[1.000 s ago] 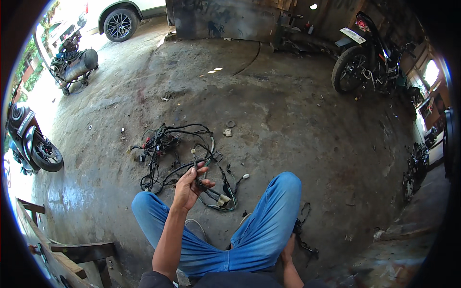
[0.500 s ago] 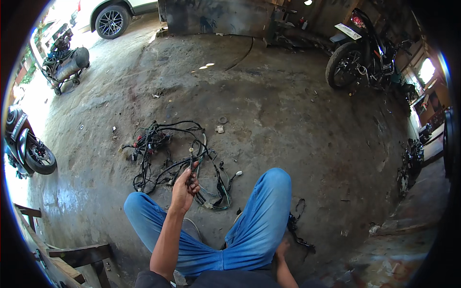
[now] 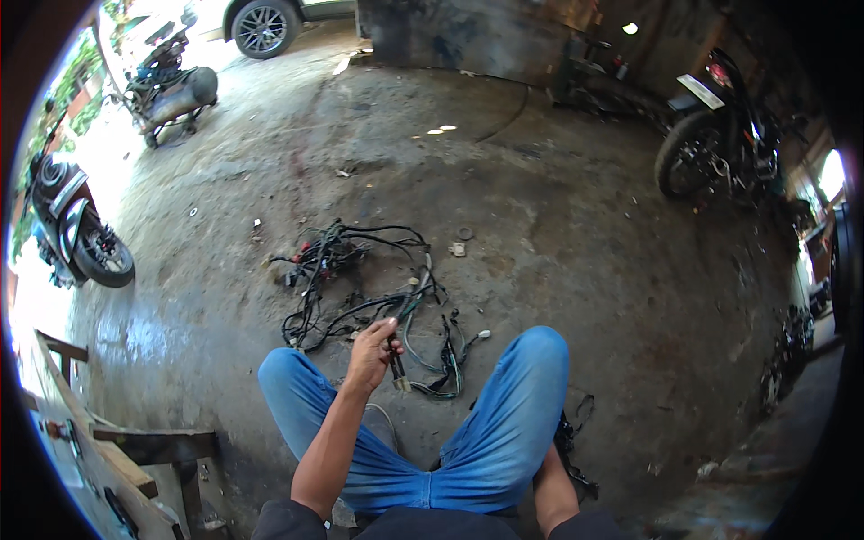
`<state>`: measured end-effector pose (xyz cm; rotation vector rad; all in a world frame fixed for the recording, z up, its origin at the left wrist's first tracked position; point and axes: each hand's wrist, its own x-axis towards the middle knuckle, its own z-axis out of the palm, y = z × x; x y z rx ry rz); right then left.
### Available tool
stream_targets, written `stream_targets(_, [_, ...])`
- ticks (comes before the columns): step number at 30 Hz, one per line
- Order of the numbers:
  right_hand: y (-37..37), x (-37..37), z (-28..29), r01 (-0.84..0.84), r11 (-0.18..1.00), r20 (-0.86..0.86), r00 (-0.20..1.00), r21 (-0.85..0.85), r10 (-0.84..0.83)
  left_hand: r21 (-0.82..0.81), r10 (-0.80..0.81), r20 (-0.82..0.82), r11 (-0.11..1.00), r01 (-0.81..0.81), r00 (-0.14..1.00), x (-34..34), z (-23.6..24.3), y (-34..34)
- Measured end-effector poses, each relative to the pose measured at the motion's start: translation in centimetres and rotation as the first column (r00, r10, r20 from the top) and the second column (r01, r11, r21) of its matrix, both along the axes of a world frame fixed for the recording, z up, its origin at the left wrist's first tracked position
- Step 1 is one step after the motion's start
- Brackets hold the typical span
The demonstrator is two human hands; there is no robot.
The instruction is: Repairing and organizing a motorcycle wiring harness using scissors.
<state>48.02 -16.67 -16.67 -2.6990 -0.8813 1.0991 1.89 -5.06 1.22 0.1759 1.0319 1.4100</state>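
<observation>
My left hand (image 3: 376, 353) grips black wires with a pale connector (image 3: 402, 384) dangling below it, just above a tangled black wiring harness (image 3: 342, 252) on the concrete floor. The harness has red and white connectors and some green wires. My right forearm (image 3: 554, 499) runs behind my right knee, so the hand is hidden there. A shorter bundle of black wires (image 3: 569, 441) lies on the floor beside it. My jeans-clad legs (image 3: 531, 378) are bent on either side of my hands.
Motorbikes stand left (image 3: 99, 247) and upper right (image 3: 684, 157). A wheeled air compressor (image 3: 175, 99) is at upper left, a white car (image 3: 270, 27) beyond. A wooden bench (image 3: 153, 443) sits at lower left. A washer (image 3: 465, 233) and small pale block (image 3: 457, 249) lie beyond the harness.
My left hand has lowered slightly toward me with the wires, their connector now hanging below it. My right hand, partly seen earlier, is now hidden behind my leg.
</observation>
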Motion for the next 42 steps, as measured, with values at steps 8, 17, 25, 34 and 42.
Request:
stream_targets(8, [5.2,0.1,1.5,-0.099,0.981,-0.152,0.980,0.165,0.124,0.065,-0.093,0.189,0.994,0.082,0.978,0.9,2.3,0.2])
stream_targets(17, [7.8,1.9,2.4,-0.088,0.934,-0.305,0.931,0.348,0.201,0.028,-0.080,0.269,0.997,0.076,0.960,0.8,2.3,0.0])
stream_targets(25, [10.2,4.3,3.8,-0.042,0.859,-0.402,0.871,0.510,0.282,-0.015,-0.229,0.077,0.973,0.231,0.970,1.7,3.6,-0.2])
stream_targets(34, [13.4,5.3,7.7,0.037,0.752,-0.483,0.787,0.659,0.385,0.106,-0.371,0.079,0.926,0.362,0.925,2.4,4.4,-0.5])
stream_targets(42, [14.5,4.0,16.4,0.337,0.581,-0.516,0.839,0.740,0.170,0.244,-0.247,-0.143,0.930,0.276,0.959,3.4,3.2,-0.6])
